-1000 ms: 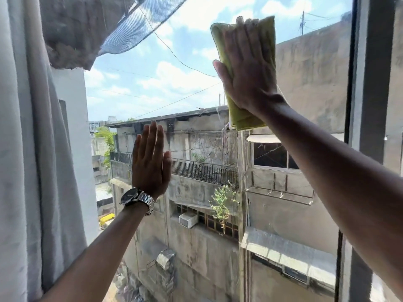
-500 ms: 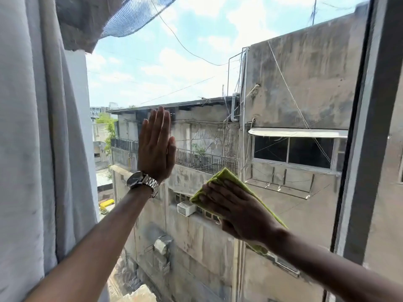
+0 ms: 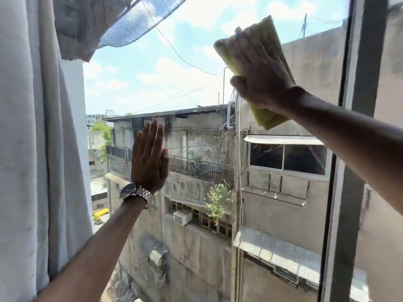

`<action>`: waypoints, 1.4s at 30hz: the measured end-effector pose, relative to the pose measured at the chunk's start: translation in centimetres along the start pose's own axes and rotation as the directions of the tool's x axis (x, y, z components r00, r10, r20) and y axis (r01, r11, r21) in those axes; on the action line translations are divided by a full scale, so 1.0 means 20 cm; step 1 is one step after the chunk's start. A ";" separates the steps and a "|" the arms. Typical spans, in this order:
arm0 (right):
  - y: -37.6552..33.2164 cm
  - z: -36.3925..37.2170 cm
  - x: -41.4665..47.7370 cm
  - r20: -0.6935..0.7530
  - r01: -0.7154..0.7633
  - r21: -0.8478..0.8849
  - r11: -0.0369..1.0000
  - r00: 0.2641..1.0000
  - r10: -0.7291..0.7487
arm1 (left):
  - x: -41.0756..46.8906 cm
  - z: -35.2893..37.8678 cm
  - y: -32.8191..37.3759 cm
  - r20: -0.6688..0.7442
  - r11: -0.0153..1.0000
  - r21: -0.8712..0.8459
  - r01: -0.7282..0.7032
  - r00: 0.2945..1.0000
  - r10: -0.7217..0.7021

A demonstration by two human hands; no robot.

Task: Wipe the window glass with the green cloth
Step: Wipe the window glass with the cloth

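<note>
The window glass (image 3: 196,83) fills the view, with sky and grey concrete buildings behind it. My right hand (image 3: 259,77) is high on the pane at the upper right and presses the folded green cloth (image 3: 266,118) flat against the glass; the cloth sticks out above the fingers and below the wrist. My left hand (image 3: 149,160), a metal watch on its wrist, lies flat on the glass lower left of centre, fingers together and pointing up, holding nothing.
A pale curtain (image 3: 32,149) hangs down the left side beside my left arm. A dark vertical window frame (image 3: 349,171) bounds the pane on the right. A mesh net (image 3: 135,20) hangs outside at the top left.
My right hand swept the cloth from the upper pane down to mid-height and back up to the upper right. My left hand stayed flat on the glass.
</note>
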State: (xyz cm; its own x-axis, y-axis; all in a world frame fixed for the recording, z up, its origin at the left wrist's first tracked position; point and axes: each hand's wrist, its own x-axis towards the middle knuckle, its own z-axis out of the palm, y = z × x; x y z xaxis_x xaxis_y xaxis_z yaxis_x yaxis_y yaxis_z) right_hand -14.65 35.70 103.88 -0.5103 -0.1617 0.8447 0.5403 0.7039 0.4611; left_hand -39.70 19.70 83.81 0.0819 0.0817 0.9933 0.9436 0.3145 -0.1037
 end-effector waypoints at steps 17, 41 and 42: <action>-0.06 0.09 -0.15 0.055 0.270 -0.124 0.955 0.963 -0.265 | -0.01 0.00 -0.01 0.031 1.000 0.021 0.012 0.999 -0.012; -0.16 0.19 -0.20 -0.102 -0.111 0.035 0.993 0.988 0.114 | -0.01 0.04 -0.03 0.005 1.000 0.023 0.010 1.000 -0.011; -0.22 0.20 -0.21 -0.134 -0.164 0.060 0.985 0.976 0.170 | -0.02 0.05 -0.04 -0.001 1.000 0.027 0.004 1.000 -0.004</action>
State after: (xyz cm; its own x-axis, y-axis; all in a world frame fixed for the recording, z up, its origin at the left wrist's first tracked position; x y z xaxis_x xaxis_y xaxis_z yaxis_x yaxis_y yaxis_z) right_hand -17.55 35.95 97.27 -0.3168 -0.1303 0.9395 0.5755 0.7609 0.2995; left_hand -40.70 20.34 83.50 0.0783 0.0798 0.9937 0.9351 0.3398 -0.1010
